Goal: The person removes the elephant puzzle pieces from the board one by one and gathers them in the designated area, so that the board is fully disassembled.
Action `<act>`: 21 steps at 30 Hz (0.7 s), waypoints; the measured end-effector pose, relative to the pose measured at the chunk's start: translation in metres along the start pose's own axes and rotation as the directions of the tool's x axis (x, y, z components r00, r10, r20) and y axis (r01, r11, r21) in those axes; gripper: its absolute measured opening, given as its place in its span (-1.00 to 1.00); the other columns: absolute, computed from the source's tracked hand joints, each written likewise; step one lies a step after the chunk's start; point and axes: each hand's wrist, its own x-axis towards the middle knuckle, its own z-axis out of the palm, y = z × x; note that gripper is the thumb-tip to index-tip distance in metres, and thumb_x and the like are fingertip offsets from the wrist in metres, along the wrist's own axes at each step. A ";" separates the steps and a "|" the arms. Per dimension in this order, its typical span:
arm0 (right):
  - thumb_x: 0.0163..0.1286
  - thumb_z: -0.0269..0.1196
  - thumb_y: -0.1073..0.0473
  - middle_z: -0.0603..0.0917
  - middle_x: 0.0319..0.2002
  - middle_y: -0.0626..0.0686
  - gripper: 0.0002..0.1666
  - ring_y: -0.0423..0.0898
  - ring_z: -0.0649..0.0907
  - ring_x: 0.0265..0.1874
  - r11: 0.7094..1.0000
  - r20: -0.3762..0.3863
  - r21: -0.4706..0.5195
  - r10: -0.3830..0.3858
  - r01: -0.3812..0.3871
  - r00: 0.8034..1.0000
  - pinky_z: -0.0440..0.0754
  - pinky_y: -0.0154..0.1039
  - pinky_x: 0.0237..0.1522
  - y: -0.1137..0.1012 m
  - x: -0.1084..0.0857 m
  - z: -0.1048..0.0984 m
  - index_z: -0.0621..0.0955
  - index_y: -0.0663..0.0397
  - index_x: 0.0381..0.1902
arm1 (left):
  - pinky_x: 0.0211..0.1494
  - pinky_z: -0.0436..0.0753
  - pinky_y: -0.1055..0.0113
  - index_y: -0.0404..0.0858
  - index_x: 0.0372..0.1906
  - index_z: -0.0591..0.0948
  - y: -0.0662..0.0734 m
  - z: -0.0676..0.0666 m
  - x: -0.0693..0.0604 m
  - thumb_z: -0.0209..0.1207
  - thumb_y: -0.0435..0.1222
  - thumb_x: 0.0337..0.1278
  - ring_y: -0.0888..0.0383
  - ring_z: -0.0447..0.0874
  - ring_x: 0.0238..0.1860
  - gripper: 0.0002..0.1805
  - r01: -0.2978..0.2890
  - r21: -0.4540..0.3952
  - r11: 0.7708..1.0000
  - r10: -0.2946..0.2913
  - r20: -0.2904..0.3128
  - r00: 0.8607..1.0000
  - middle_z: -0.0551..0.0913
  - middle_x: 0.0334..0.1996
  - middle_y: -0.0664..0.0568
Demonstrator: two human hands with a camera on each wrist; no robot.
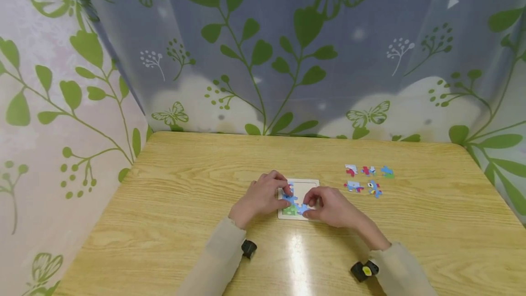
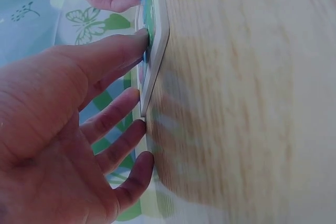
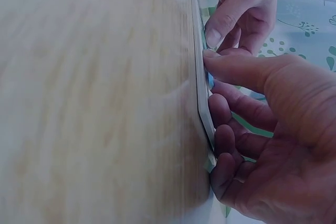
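Observation:
A square puzzle tray (image 1: 298,218) lies on the table, with blue and green pieces (image 1: 289,210) along its left side and lower edge. My left hand (image 1: 264,195) rests over the tray's left side, thumb and fingertips on the pieces there, its other fingers spread in the left wrist view. My right hand (image 1: 334,207) pinches a blue piece (image 1: 302,208) between thumb and forefinger at the tray's lower edge; in the right wrist view a blue bit (image 3: 211,81) shows between them, the other fingers curled. The fingers partly hide the pieces.
Several loose puzzle pieces (image 1: 354,186) lie on the wooden table (image 1: 197,168) to the right of the tray, in two rows. A patterned cloth (image 1: 263,81) hangs behind the table's far edge and at its sides. Black wrist cameras are strapped by both sleeves.

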 end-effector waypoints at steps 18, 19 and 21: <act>0.20 0.49 0.18 0.62 -0.43 -0.07 -0.77 -0.21 0.52 -0.46 0.999 0.015 0.031 0.035 -0.035 0.999 0.47 -0.38 -0.40 0.001 0.001 0.000 0.64 0.09 -0.26 | 0.29 0.41 -0.19 0.03 -0.27 0.70 0.000 0.002 0.001 0.40 -0.09 0.22 -0.10 0.44 0.28 -0.89 0.012 -0.002 1.000 -0.012 -0.023 1.000 0.52 0.24 0.08; 0.20 0.48 0.19 0.62 -0.43 -0.07 -0.77 -0.20 0.53 -0.45 0.998 0.016 0.036 0.043 -0.043 0.999 0.47 -0.38 -0.39 0.001 0.001 0.000 0.64 0.08 -0.27 | 0.28 0.41 -0.19 0.04 -0.27 0.69 0.000 0.002 0.001 0.40 -0.09 0.22 -0.10 0.44 0.28 -0.89 0.010 0.000 1.000 -0.010 -0.023 1.000 0.52 0.24 0.08; 0.21 0.48 0.21 0.62 -0.43 -0.06 -0.78 -0.18 0.54 -0.43 0.997 0.016 0.049 0.060 -0.060 0.998 0.48 -0.38 -0.37 0.002 0.002 0.000 0.63 0.07 -0.27 | 0.28 0.41 -0.19 0.04 -0.27 0.69 -0.001 0.002 0.001 0.40 -0.09 0.22 -0.10 0.44 0.28 -0.89 0.008 0.004 1.000 -0.008 -0.024 1.000 0.52 0.24 0.09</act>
